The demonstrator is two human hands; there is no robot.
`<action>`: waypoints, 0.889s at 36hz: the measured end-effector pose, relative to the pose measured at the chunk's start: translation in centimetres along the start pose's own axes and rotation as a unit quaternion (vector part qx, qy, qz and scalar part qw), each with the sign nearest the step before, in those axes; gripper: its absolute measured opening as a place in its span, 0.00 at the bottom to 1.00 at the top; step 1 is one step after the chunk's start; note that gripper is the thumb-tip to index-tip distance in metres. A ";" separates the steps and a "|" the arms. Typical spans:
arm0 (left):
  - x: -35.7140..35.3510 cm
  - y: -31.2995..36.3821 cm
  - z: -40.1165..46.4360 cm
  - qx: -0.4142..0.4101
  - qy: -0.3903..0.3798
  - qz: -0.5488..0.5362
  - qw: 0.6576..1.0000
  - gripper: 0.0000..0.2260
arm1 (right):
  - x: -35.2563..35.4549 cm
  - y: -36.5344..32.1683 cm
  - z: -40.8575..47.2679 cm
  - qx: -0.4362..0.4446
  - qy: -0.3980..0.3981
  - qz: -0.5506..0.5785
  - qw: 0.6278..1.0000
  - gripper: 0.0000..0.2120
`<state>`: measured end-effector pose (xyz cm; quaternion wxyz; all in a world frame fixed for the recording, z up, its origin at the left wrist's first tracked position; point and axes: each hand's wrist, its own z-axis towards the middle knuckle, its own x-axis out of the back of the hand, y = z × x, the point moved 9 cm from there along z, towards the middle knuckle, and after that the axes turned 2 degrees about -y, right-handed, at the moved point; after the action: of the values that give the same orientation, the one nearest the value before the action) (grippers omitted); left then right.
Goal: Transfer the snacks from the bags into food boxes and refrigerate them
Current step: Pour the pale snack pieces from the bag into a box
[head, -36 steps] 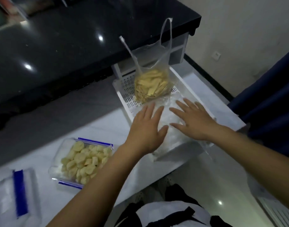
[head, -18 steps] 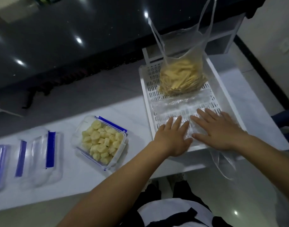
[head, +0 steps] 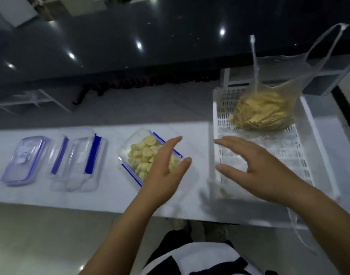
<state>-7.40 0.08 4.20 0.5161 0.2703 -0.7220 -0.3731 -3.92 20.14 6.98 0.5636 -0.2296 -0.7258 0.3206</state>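
An open clear food box (head: 130,144) with blue clips holds pale yellow snack pieces on the white table. My left hand (head: 166,171) hovers over its right end with fingers straight, holding nothing. My right hand (head: 255,171) is spread over the near left part of the white slotted tray (head: 307,165), holding nothing. At the far end of the tray stands a clear plastic bag of yellow strip snacks (head: 263,114), handles up. An emptied clear bag (head: 269,139) lies flat in the tray under my right hand.
Left on the table lie an empty clear box with blue clips (head: 79,161) and a blue-rimmed lid (head: 24,159). A black glossy counter (head: 130,36) runs along the far side. The table's front edge is close to my body.
Both hands lifted off the flat bag in the tray and moved left. My left hand now hovers over the filled food box. The view swung left.
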 end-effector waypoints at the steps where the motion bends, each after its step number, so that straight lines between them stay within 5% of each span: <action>1: 1.3 -1.8 -0.9 0.035 0.042 -0.049 0.997 0.22 | -1.4 -1.0 0.6 0.010 -0.017 0.012 1.000 0.32; 5: 4.8 -8.7 -5.2 0.176 0.188 -0.210 0.943 0.16 | -6.8 -3.2 3.4 0.025 -0.053 0.091 0.994 0.27; 9: 5.4 -13.1 -7.8 0.282 0.219 -0.349 0.866 0.13 | -9.5 -4.1 7.2 -0.019 -0.083 0.137 0.987 0.16; 14: 6.1 -15.2 -7.9 0.321 0.198 -0.486 0.788 0.17 | -10.9 -3.8 12.0 -0.085 -0.091 0.124 0.984 0.40; 18: 6.4 -15.5 -5.9 0.302 0.154 -0.520 0.784 0.12 | -13.0 -3.0 14.7 -0.159 -0.111 0.183 0.964 0.37; 22: 6.7 -15.9 -4.0 0.299 0.104 -0.543 0.778 0.15 | -14.5 -2.9 16.2 -0.209 -0.111 0.245 0.940 0.21; 26: 7.4 -16.6 -2.6 0.315 0.071 -0.554 0.767 0.19 | -14.9 -2.0 16.7 -0.265 -0.070 0.280 0.920 0.32; 32: 9.1 -17.9 -0.6 0.335 0.017 -0.517 0.788 0.18 | -15.6 -1.3 14.1 -0.314 -0.032 0.283 0.906 0.28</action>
<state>-9.62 -17.47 -5.39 0.1356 0.7652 -0.5452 -0.3145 -13.44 5.50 -4.85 0.3241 -0.5803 -0.7110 0.2296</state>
